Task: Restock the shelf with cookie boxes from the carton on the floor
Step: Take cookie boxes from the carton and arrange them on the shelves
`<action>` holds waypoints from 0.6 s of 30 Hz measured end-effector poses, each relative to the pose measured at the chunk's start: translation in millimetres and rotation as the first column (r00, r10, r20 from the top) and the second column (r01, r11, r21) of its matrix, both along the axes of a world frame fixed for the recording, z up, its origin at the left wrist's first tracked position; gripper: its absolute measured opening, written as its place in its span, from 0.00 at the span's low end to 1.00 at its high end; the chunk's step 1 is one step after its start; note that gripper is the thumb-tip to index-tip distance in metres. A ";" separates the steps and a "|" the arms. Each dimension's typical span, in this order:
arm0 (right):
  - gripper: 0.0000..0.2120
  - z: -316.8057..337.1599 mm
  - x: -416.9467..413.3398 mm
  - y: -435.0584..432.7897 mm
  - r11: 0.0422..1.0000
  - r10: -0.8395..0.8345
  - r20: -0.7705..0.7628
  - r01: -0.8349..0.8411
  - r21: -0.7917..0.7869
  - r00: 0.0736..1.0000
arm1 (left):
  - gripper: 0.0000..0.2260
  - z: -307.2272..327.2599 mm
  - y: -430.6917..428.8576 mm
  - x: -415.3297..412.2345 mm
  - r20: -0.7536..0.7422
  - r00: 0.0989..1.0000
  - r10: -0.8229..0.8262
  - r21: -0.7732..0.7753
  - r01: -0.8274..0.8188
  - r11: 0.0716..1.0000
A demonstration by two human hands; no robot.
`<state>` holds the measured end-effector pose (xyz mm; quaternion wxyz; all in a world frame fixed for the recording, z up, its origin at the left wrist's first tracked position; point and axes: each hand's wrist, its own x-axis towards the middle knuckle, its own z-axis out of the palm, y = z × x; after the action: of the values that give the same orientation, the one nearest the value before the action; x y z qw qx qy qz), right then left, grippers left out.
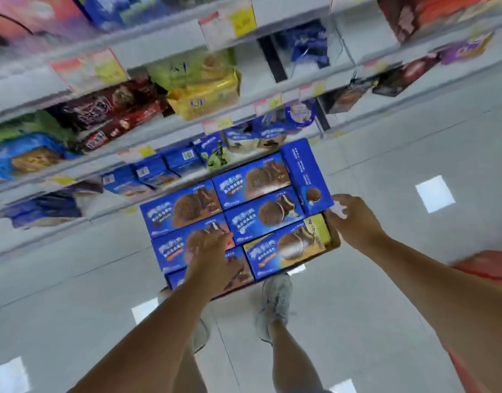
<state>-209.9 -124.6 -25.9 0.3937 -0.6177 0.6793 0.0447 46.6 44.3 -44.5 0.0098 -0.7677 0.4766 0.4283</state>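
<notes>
A brown carton (333,243) packed with blue cookie boxes (255,180) sits low in front of my feet, below the shelf (170,154). One box with a yellow end (275,248) lies at the near right, and another blue box (303,171) stands on edge along the right side. My left hand (213,253) lies over a near-left box, fingers spread on its top. My right hand (353,219) grips the carton's right rim beside the yellow-ended box. The lower shelf row holds several blue cookie boxes (150,173).
Shelves of snack packs rise on the left and top, with a yellow pack (204,95) and dark red boxes (108,114). My grey shoes (274,304) stand on the glossy pale floor tiles (386,293). A red object (488,268) sits at the right edge.
</notes>
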 end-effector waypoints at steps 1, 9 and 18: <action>0.21 -22.8 -4.7 -7.7 0.999 0.028 -0.019 -0.028 0.024 0.999 | 0.31 -18.5 -8.5 -8.0 0.011 0.999 -0.030 0.013 0.030 0.999; 0.47 -152.0 -1.8 -44.1 0.993 0.116 -0.127 -0.115 0.013 0.985 | 0.42 -132.2 -68.2 -41.6 0.125 0.974 -0.190 -0.004 0.192 0.981; 0.45 -168.7 6.7 -37.6 0.980 0.013 -0.066 -0.025 -0.197 0.998 | 0.48 -166.0 -74.1 -35.3 0.125 0.965 -0.232 0.030 0.230 0.973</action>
<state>-203.2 -162.2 -194.7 0.3079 -0.6585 0.6868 0.0005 11.4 -29.8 -210.5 0.0961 -0.7325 0.5580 0.3780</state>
